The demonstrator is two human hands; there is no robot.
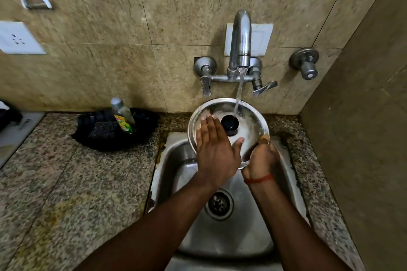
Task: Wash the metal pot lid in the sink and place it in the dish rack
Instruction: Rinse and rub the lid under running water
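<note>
A round metal pot lid (248,121) with a black knob (229,123) is held tilted above the steel sink (222,235), under the running tap (240,39). Water falls onto the lid just right of the knob. My right hand (261,159) grips the lid's lower right rim, thumb on top. My left hand (214,149) lies flat on the lid's left face, fingers spread, holding nothing. No dish rack is in view.
A black tray (145,123) on the granite counter (66,193) left of the sink holds a dish-soap bottle (123,115) and a dark scrub pad (103,130). The sink drain (219,203) lies below my arms. A side wall (363,138) closes in on the right.
</note>
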